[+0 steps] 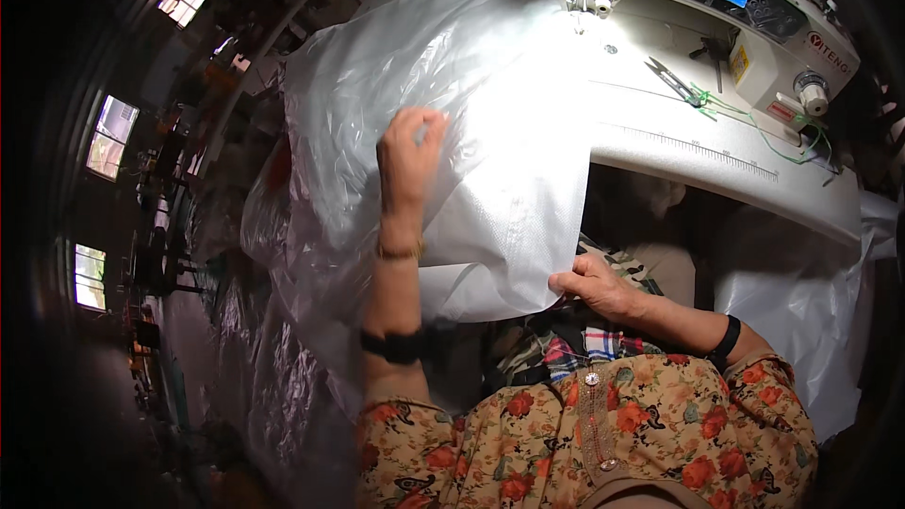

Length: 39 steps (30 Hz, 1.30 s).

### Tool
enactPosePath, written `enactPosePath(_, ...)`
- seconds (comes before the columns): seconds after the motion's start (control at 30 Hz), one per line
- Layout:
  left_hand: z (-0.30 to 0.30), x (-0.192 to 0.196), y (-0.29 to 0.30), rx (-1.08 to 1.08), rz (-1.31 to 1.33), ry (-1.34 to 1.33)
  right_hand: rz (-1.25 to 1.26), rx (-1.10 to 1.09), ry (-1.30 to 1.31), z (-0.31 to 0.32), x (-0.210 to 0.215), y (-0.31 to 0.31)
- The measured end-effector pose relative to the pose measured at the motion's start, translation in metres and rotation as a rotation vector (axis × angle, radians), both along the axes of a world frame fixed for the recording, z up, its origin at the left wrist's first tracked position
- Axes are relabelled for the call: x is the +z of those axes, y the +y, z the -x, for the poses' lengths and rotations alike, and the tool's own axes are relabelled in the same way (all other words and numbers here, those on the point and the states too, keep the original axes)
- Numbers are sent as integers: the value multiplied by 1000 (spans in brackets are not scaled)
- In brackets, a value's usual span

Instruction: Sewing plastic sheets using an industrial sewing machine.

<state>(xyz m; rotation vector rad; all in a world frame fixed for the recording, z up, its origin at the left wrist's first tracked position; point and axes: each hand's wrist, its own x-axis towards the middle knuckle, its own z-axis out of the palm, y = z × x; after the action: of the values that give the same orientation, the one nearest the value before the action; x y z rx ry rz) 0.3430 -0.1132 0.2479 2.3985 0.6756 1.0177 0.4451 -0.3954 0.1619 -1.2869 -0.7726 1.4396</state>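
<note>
A large white woven plastic sheet (504,236) hangs over the near edge of the sewing table, with thin clear plastic film (349,132) along its left part. My right hand (600,285) pinches the sheet's lower right corner between thumb and fingers. Over the film, farther up and to the left, is my left hand (412,155), its fingers curled closed and slightly blurred. Whatever they hold, if anything, is hidden. The white sewing machine (603,0) stands at the far right, its needle area just beyond the sheet's upper right edge.
Metal thread snips (671,82) lie on the machine bed beside green threads (754,123). A printed ruler scale (698,143) runs along the table's front. More white sheeting (792,311) hangs at the right. Crumpled clear film (273,349) drapes down at the left.
</note>
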Motion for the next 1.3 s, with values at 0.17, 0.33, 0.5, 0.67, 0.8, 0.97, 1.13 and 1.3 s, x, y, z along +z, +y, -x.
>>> enactPosePath(0.17, 45, -28, -75, 227, -386, 102, -10, -20, 53, 2, -4, 3)
enactPosePath(0.33, 60, -35, -65, 170, -286, 34, -15, -26, 94, 5, -15, 3)
enactPosePath(0.5, 58, 16, -101, -57, -115, -37, -12, -29, 52, 1, -14, 0)
enactPosePath(0.67, 53, 2, -130, -144, 139, 127, -31, 9, 50, 5, -7, 4)
enactPosePath(0.8, 48, -29, -133, -113, 392, 106, -63, -22, 63, 9, -15, 3)
enactPosePath(0.97, 48, -17, -126, -158, 558, 131, -85, -27, 115, 13, -16, 3)
enactPosePath(1.13, 44, 13, -142, -156, 312, 222, -75, -73, 97, 14, -10, 0)
enactPosePath(1.3, 31, -1, -167, -258, -156, 300, -176, -69, -75, 19, -12, -4)
